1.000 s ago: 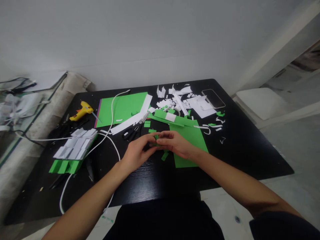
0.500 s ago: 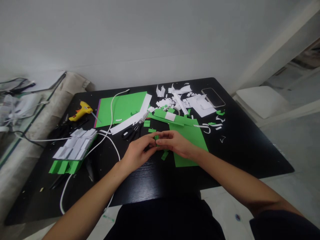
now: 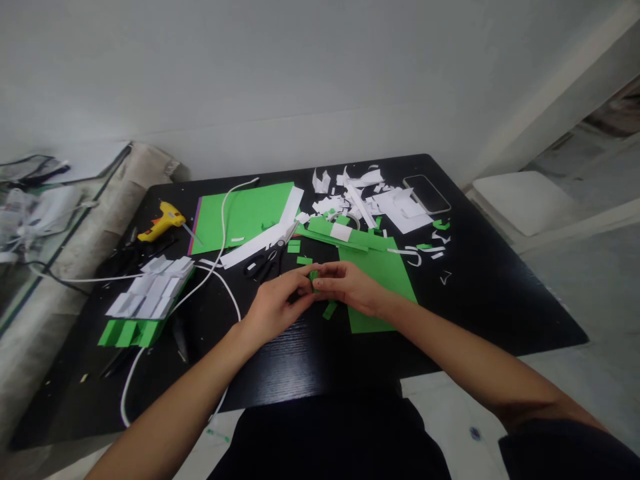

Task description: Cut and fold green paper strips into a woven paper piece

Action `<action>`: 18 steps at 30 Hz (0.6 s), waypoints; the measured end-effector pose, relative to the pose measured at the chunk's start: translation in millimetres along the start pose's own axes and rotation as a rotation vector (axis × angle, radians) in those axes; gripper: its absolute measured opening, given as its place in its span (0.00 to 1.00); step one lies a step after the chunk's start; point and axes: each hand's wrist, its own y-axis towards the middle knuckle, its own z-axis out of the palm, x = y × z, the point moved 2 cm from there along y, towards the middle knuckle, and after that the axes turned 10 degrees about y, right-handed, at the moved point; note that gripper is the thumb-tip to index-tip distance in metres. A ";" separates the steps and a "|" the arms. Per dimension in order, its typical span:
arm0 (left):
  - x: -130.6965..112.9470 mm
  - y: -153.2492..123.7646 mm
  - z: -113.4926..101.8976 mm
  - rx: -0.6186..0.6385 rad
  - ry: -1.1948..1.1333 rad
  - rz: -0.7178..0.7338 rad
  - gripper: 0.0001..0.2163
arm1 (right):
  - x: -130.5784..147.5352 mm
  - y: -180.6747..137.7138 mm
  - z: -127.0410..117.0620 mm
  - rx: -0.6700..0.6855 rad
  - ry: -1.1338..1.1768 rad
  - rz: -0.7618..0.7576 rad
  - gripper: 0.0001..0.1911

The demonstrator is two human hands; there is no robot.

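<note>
- Barely anything has changed: the left hand [image 3: 277, 293] and right hand [image 3: 353, 285] remain together, pinching a small green paper piece [image 3: 313, 276] over the tabletop's [image 3: 280, 373] near middle.
- Handling apparently continues.
- A green sheet [image 3: 387, 267] lies partly behind the right hand.

One left hand [image 3: 277, 299] and one right hand [image 3: 356, 288] share one small green piece [image 3: 313, 276]. The one desk [image 3: 490, 287] carries two large green sheets [image 3: 263, 208], one yellow glue gun [image 3: 167, 221], one pair of scissors [image 3: 279, 245], one phone [image 3: 428, 195] and one layered construction [image 3: 153, 288] of white and green paper. The white scraps [image 3: 407, 212] overlap too heavily to count, and it cannot be told whether the white cord [image 3: 225, 227] is one length or several.
</note>
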 end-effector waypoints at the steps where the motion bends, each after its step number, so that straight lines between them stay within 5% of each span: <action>1: -0.1 -0.1 0.2 -0.003 -0.002 0.000 0.07 | 0.4 -0.2 0.6 0.003 0.002 0.003 0.16; 18: -0.3 2.4 -3.0 -0.078 0.046 0.046 0.07 | 1.7 1.1 -0.4 -0.087 0.047 -0.016 0.16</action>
